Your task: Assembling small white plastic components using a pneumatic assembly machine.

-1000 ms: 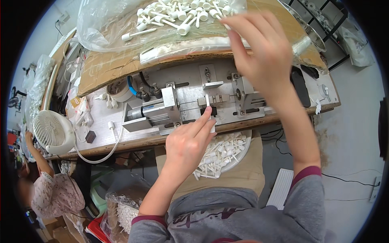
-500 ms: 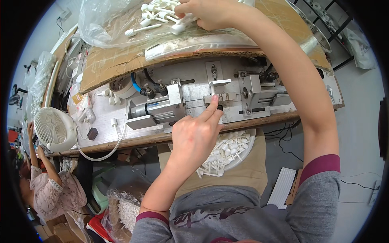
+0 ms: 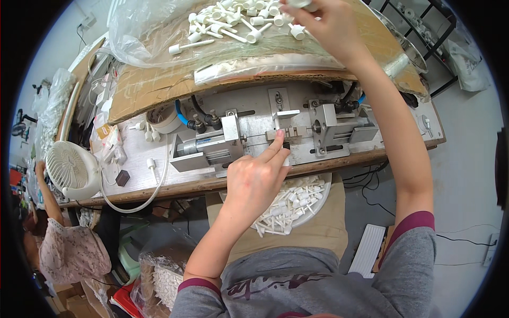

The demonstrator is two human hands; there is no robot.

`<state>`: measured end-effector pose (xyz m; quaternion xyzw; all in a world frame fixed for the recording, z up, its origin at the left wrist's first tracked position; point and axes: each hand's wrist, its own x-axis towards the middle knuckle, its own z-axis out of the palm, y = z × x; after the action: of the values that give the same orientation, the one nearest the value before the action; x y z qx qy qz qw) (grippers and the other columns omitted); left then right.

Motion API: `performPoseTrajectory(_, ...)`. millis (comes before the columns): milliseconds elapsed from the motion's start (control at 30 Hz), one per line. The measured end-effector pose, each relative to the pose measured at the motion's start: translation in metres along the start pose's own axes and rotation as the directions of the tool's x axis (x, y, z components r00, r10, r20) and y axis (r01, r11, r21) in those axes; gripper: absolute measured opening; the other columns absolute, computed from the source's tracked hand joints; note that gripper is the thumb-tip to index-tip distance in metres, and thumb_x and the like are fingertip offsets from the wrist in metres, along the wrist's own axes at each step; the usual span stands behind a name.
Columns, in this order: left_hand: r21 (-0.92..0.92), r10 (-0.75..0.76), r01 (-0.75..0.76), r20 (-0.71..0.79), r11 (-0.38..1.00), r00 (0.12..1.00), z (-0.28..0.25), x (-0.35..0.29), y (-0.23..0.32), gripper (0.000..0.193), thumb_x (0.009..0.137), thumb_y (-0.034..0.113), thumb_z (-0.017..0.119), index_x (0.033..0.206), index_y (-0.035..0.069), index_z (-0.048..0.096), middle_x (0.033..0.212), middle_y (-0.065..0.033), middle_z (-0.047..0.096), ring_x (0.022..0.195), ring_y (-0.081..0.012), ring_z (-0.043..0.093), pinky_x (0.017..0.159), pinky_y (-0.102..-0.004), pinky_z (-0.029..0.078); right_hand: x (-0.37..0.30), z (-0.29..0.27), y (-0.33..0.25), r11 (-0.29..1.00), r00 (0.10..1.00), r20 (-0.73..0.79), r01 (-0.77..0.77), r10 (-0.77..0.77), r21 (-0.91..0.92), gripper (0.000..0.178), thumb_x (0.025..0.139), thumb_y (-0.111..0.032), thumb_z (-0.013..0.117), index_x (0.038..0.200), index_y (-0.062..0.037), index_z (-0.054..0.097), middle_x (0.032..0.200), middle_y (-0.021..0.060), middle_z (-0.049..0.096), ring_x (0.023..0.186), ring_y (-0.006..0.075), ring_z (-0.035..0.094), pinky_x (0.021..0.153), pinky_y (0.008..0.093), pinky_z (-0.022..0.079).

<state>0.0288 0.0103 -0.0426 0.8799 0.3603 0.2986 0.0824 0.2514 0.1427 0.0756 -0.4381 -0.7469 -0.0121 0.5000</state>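
Observation:
My left hand (image 3: 255,177) reaches over the bench edge, its index finger stretched out with the tip on a small metal holder (image 3: 291,132) in the middle of a bench-mounted fixture. Its other fingers are partly bent, and nothing shows gripped in them. At the top of the view my right hand (image 3: 335,32) is closed round a white plastic piece (image 3: 300,2), partly cut off by the frame's edge. Below it, a pile of white cup-headed plastic sticks (image 3: 254,36) lies on plastic film over cardboard. Metal cylinder units (image 3: 212,144) flank the holder, with hoses attached.
A cardboard sheet (image 3: 154,87) overhangs the fixture's back. At left stand a white fan (image 3: 71,167) and a tape roll (image 3: 164,119). A tub (image 3: 317,204) of white pieces rests on my lap. Another person's arm (image 3: 50,199) shows at far left.
My right hand has lifted from the pile and moved right, now with a white piece in it. My left index finger stays on the holder. The view has shifted slightly.

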Motion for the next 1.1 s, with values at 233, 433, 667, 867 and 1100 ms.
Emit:
performPoseTrajectory(233,-0.302,-0.028,0.019,-0.026,0.953,0.999,-0.024,-0.001,0.012,0.043,0.071,0.018,0.086,0.110,0.007,0.072,0.125,-0.0104,0.069,0.068,-0.0170,0.069,0.061,-0.0284,0.055,-0.011,-0.017,0.023,0.563,0.832,0.122,-0.467,0.542,0.682,0.023,0.093,-0.009,0.066,0.114,0.0003,0.063,0.101,0.0128,0.070,0.083,0.0149,0.064,0.071,0.0299,0.053)
performPoseTrajectory(433,-0.345,-0.098,-0.065,-0.436,0.936,0.894,-0.047,0.022,0.002,0.066,0.067,0.011,0.090,0.127,0.003,0.063,0.132,-0.0167,0.062,0.110,-0.0232,0.064,0.084,-0.0331,0.058,-0.080,-0.017,-0.067,0.324,0.801,0.402,-0.562,0.444,0.761,0.022,0.098,-0.021,0.066,0.103,0.0002,0.069,0.089,0.0017,0.068,0.070,0.0024,0.059,0.062,0.0206,0.050)
performPoseTrajectory(667,-0.359,0.005,-0.080,-0.206,0.930,0.978,-0.053,0.002,0.020,0.039,0.067,0.002,0.086,0.105,0.001,0.075,0.099,-0.0105,0.070,0.090,-0.0192,0.068,0.070,-0.0289,0.056,-0.125,-0.014,-0.065,0.108,0.697,0.496,-0.628,0.518,0.771,0.018,0.098,-0.017,0.064,0.105,-0.0008,0.064,0.098,0.0112,0.071,0.070,0.0070,0.062,0.065,0.0241,0.052)
performPoseTrajectory(867,-0.359,-0.118,0.076,-0.098,0.930,0.988,-0.013,-0.017,0.013,0.035,0.071,0.004,0.085,0.104,0.001,0.073,0.124,-0.0132,0.064,0.088,-0.0189,0.069,0.069,-0.0302,0.058,-0.139,-0.019,-0.075,0.369,0.740,0.281,-0.581,0.611,0.726,0.023,0.101,-0.020,0.059,0.110,0.0014,0.065,0.089,0.0085,0.068,0.073,0.0078,0.059,0.066,0.0228,0.048)
performPoseTrajectory(1100,0.162,0.054,-0.046,-0.045,0.986,0.998,0.004,-0.003,0.008,0.029,0.074,0.017,0.082,0.101,0.011,0.076,0.118,-0.0006,0.072,0.054,-0.0181,0.057,0.055,-0.0277,0.048,-0.152,-0.023,-0.082,0.163,0.675,0.286,-0.519,0.680,0.839,0.031,0.106,-0.025,0.048,0.110,0.0026,0.060,0.100,0.0089,0.064,0.069,0.0058,0.046,0.060,0.0217,0.038)
